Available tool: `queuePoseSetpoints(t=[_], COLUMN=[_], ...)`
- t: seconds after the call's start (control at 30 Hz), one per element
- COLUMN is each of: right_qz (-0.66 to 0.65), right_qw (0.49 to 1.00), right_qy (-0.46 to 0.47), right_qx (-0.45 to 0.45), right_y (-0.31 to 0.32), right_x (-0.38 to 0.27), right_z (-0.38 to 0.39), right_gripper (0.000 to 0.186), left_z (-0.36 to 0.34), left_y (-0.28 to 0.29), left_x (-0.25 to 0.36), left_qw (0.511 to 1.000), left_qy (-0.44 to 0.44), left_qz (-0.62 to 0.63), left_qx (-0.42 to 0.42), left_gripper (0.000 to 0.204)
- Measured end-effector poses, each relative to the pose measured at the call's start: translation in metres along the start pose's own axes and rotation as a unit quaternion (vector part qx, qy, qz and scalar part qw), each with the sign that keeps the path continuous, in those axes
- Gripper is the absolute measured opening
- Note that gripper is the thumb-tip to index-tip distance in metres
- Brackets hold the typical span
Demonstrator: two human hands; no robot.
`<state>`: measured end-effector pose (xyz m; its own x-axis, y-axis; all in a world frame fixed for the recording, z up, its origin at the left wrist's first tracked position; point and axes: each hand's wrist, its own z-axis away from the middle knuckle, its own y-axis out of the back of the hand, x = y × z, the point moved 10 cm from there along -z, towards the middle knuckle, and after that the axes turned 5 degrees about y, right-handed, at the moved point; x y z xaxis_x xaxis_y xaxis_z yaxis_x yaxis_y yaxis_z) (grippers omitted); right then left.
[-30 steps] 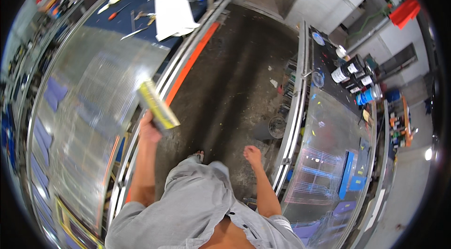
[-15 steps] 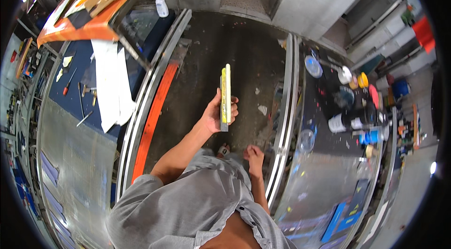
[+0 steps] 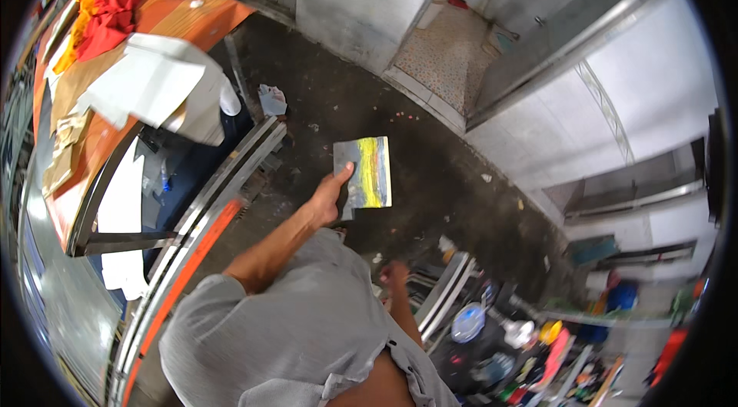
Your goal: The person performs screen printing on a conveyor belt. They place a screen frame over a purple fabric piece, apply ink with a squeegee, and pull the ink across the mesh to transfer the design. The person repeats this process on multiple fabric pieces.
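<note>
My left hand point(image 3: 330, 193) is closed on a flat, paint-smeared squeegee point(image 3: 370, 173) and holds it out in front of me above the dark floor. Its body is grey, with a bright yellow smear down the middle and a pale strip along the right edge. My thumb lies across the near face, and the fingers behind are hidden. Low beside my body, my right hand point(image 3: 396, 275) is blurred, its fingers too smeared to read. Nothing can be made out in it.
An orange-covered table point(image 3: 196, 11) with cloths and white sheets stands at left, beside metal rails point(image 3: 223, 176). At lower right, a rail end point(image 3: 450, 288) borders a cluttered bench with a clear blue-rimmed container point(image 3: 468, 322). A doorway point(image 3: 446, 53) opens ahead.
My view has turned right, toward the doorway and white wall. The squeegee has rotated from edge-on to showing its broad face, still in my left hand.
</note>
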<state>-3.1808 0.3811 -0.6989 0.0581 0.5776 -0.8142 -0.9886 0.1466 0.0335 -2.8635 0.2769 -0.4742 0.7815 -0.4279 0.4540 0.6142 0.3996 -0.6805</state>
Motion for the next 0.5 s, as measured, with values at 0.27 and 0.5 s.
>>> queuePoseSetpoints(t=[0.27,0.5], right_qz=[0.309,0.498], right_qw=[0.929,0.802], right_qy=[-0.118,-0.065], right_qx=[-0.165,-0.323], right_y=[-0.036,-0.174], right_x=[-0.054,-0.224], right_z=[-0.168,-0.437], right_gripper=[0.013,0.022], left_z=[-0.149,-0.241], left_y=[-0.011,0.034], left_x=[0.17,0.318], left_qw=[0.988,0.946], left_qy=[-0.068,-0.146], left_qz=[0.03,0.222], left_qx=[0.135,0.184], left_gripper=[0.054,0.053])
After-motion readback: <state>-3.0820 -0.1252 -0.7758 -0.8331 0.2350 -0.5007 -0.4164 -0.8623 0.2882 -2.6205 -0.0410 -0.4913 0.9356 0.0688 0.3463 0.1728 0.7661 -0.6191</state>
